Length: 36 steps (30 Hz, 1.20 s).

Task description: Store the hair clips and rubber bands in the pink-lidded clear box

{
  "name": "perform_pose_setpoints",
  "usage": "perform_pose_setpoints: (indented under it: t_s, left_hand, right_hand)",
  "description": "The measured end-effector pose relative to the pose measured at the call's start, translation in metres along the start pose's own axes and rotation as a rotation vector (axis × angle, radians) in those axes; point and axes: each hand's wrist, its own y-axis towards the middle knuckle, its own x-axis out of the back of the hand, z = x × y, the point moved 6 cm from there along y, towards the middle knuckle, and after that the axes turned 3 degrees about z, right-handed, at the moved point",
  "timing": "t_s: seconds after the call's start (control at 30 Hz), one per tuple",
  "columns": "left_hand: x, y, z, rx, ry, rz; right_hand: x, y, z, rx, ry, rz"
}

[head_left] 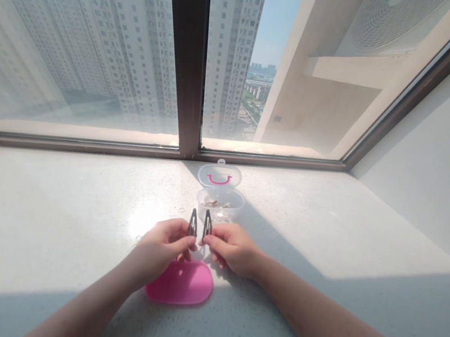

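Two black snap hair clips stand upright side by side, a small gap between them. My left hand (pixel 168 245) pinches the left hair clip (pixel 193 221) by its lower end. The right hair clip (pixel 207 224) is pinched in my right hand (pixel 233 248) the same way. Just beyond the clips is a clear plastic box (pixel 222 198) with small items inside, too small to name surely. Its clear lid (pixel 219 176) with a pink handle stands raised behind it. Below my hands lies a pink oval tray or lid (pixel 180 287), partly covered by my left hand.
The pale speckled windowsill (pixel 48 231) carries everything. A small thin ring (pixel 181 210) lies left of the box, and other rings sit beside my left wrist. A dark window frame (pixel 188 145) borders the far edge; a white wall (pixel 434 167) rises at right.
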Motion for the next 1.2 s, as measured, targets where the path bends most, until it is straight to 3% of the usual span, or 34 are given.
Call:
perform_pose_setpoints:
  t_s: [1.2]
  left_hand:
    - [0.0011, -0.0031, -0.0044, -0.001, 0.089, -0.015]
  right_hand:
    - [-0.0012, -0.0013, 0.0055, -0.014, -0.005, -0.001]
